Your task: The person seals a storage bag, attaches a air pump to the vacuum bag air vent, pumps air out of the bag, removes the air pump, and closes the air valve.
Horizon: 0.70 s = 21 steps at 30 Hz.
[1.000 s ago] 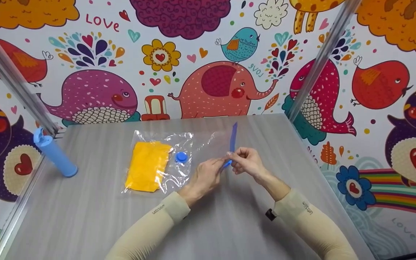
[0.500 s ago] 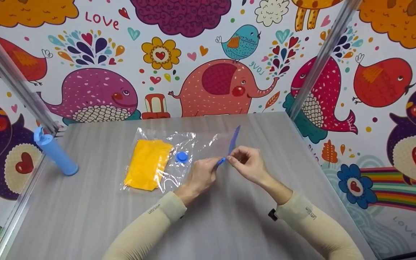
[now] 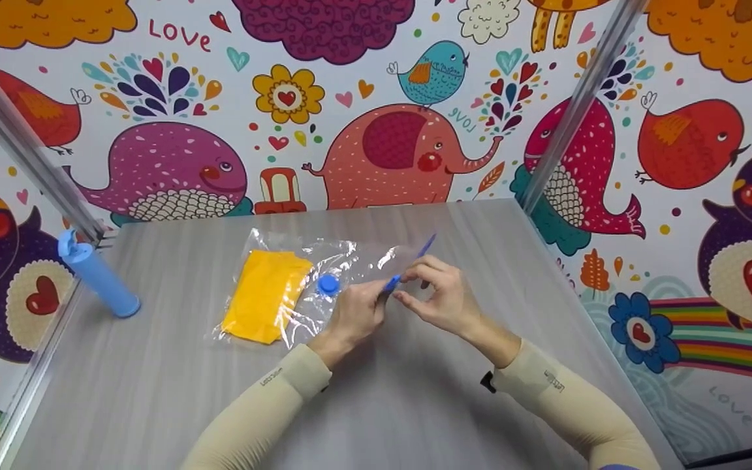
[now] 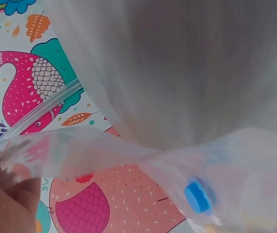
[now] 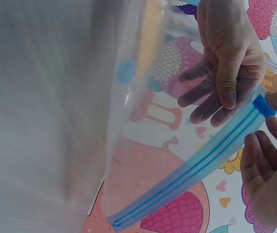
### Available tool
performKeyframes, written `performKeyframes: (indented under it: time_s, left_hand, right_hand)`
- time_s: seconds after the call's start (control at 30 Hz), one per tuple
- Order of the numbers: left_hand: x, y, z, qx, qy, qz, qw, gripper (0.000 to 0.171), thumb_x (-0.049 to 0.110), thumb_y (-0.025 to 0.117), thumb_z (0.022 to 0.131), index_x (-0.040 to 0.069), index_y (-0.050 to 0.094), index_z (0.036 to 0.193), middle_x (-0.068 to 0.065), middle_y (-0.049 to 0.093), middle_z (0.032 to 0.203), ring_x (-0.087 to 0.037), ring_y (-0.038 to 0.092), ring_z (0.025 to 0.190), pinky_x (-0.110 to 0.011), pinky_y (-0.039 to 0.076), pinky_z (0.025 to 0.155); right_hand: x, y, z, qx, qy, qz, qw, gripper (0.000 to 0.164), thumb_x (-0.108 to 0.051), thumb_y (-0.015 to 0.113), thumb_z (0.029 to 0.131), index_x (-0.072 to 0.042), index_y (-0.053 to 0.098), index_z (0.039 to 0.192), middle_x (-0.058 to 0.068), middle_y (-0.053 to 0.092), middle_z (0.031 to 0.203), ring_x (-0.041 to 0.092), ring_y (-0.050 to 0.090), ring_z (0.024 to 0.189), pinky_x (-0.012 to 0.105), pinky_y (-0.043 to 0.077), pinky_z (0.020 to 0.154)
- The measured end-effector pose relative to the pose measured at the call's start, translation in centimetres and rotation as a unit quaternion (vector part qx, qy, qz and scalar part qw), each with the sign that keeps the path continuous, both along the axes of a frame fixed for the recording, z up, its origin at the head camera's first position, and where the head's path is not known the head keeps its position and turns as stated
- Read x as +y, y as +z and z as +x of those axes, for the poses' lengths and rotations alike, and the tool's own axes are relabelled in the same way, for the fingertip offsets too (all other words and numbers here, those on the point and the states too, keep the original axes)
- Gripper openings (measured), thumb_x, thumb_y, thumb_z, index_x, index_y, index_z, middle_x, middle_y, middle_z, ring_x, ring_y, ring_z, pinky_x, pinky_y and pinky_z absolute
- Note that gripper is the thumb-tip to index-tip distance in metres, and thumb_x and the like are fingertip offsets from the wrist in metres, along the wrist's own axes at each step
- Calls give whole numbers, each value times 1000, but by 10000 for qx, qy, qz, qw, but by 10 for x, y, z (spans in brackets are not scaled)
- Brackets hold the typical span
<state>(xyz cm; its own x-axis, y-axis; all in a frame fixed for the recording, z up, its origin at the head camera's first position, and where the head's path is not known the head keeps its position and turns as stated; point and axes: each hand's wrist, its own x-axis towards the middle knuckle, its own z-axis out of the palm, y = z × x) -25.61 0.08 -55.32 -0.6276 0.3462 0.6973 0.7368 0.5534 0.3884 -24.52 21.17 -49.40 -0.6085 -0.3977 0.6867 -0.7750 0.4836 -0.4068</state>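
Note:
A clear plastic vacuum storage bag point(image 3: 294, 294) lies in the head view with a folded yellow cloth point(image 3: 266, 294) inside. A round blue valve point(image 3: 328, 284) sits on the bag beside the cloth. My left hand point(image 3: 358, 313) pinches the bag at the near end of its blue zip strip point(image 5: 187, 167), thumb on one side and fingers behind the clear plastic. My right hand point(image 3: 442, 297) has its finger and thumb tips at the small blue zip slider point(image 5: 264, 106), pinching its end close to the left hand. The rest of the strip stretches away, raised and slightly twisted.
A light blue hand pump point(image 3: 98, 274) stands at the left of the grey table point(image 3: 173, 391). Printed wall panels point(image 3: 187, 163) close off the back and both sides, with metal posts point(image 3: 585, 104) at the corners.
Both hands have shifted slightly left along with the slider. The far end of the zip strip has tipped lower and shows narrower, and my right finger and thumb now look wider apart.

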Motion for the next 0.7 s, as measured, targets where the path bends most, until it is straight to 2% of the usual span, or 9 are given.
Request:
performKeyframes:
  time_s: [0.17, 0.3, 0.43, 0.7]
  left_hand:
    - [-1, 1, -1, 100, 7, -74, 9999, 12, -2, 78, 95, 4, 82, 105, -11, 87, 95, -28, 86, 83, -39, 69, 71]
    - [-2, 2, -1, 198, 30, -179, 9996, 11, -2, 78, 95, 5, 81, 102, -10, 86, 91, -27, 85, 80, -39, 67, 68]
    - [-2, 3, -1, 252, 45, -216, 9994, 8, 1, 78, 95, 6, 81, 101, -9, 86, 89, -27, 85, 78, -38, 67, 67]
    - [-1, 2, -5, 506, 108, -53, 9986, 6, 8, 80, 97, 8, 83, 103, -6, 86, 89, -22, 84, 75, -37, 65, 64]
  right_hand:
    - [-2, 3, -1, 11, -72, 128, 9999, 32, -20, 97, 89, -7, 79, 111, 8, 80, 106, 21, 77, 91, 36, 68, 74]
    - [-3, 3, -1, 119, -23, 272, 9996, 31, -15, 95, 90, -8, 80, 116, 7, 83, 108, 22, 79, 96, 41, 70, 82]
    - [-4, 2, -3, 360, 56, 441, 9984, 25, -10, 93, 91, -9, 84, 115, 5, 85, 106, 23, 81, 98, 46, 69, 90]
    - [-5, -2, -9, 835, 81, 578, 9948, 19, -6, 92, 89, -6, 85, 107, 6, 86, 96, 24, 80, 91, 46, 65, 87]
